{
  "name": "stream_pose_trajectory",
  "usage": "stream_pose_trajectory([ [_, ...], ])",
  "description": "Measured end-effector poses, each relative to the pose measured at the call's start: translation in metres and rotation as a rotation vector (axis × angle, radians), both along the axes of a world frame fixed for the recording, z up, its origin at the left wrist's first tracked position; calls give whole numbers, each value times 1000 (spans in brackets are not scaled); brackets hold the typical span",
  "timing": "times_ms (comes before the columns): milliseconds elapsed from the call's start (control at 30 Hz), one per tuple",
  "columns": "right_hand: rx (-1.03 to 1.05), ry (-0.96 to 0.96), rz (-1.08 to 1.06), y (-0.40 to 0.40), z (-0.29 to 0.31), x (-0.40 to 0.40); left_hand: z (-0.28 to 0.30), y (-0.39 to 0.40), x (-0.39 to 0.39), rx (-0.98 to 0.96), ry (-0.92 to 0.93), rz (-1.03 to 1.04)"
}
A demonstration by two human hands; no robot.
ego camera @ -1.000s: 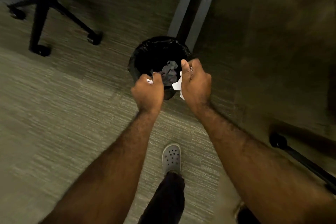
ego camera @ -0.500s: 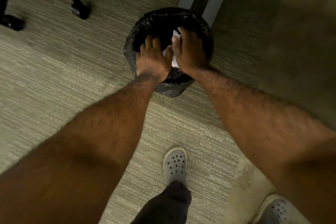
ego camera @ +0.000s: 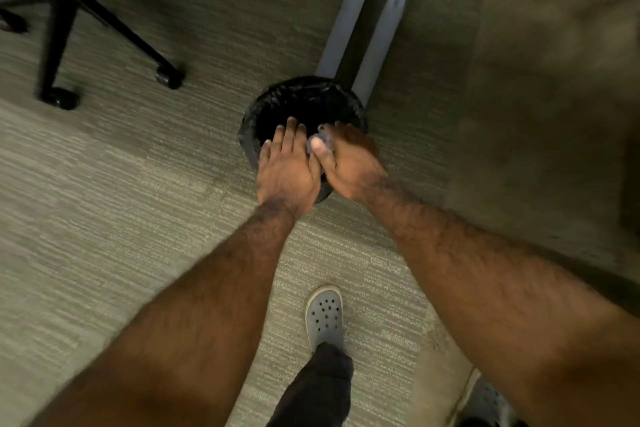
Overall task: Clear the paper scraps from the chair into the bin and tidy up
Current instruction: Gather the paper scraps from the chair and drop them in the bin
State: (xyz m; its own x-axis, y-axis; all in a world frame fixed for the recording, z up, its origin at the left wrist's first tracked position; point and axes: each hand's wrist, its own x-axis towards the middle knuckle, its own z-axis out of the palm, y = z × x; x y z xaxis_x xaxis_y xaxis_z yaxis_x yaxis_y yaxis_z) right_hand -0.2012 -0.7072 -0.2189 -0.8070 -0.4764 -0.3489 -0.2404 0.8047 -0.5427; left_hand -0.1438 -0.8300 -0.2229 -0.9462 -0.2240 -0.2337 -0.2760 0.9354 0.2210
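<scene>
Now | bin (ego camera: 263,114): black-lined, on carpet, just near of grey desk leg (ego camera: 349,28) | left hand (ego camera: 287,170): flat, fingers spread, over near rim | right hand (ego camera: 349,163): touching left, blurred, grip unclear | paper scraps: none clearly visible | chair base (ego camera: 86,7): far left

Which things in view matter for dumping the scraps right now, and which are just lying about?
Part of the job:
- bin with black liner
- left hand, fingers spread flat over the bin
- right hand, over the bin; blurred, any scrap in it can't be made out

Just lying about:
- office chair base on castors
- grey desk legs
- grey clog
</scene>
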Motion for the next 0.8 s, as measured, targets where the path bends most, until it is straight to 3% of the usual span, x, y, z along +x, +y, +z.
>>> stream_pose_trajectory([
  [467,-38,100,-154,152,208,90,213,140,60,85,-73,-115],
  [800,-22,101,-436,314,318,163,319,293,89,174,-57,-391],
])
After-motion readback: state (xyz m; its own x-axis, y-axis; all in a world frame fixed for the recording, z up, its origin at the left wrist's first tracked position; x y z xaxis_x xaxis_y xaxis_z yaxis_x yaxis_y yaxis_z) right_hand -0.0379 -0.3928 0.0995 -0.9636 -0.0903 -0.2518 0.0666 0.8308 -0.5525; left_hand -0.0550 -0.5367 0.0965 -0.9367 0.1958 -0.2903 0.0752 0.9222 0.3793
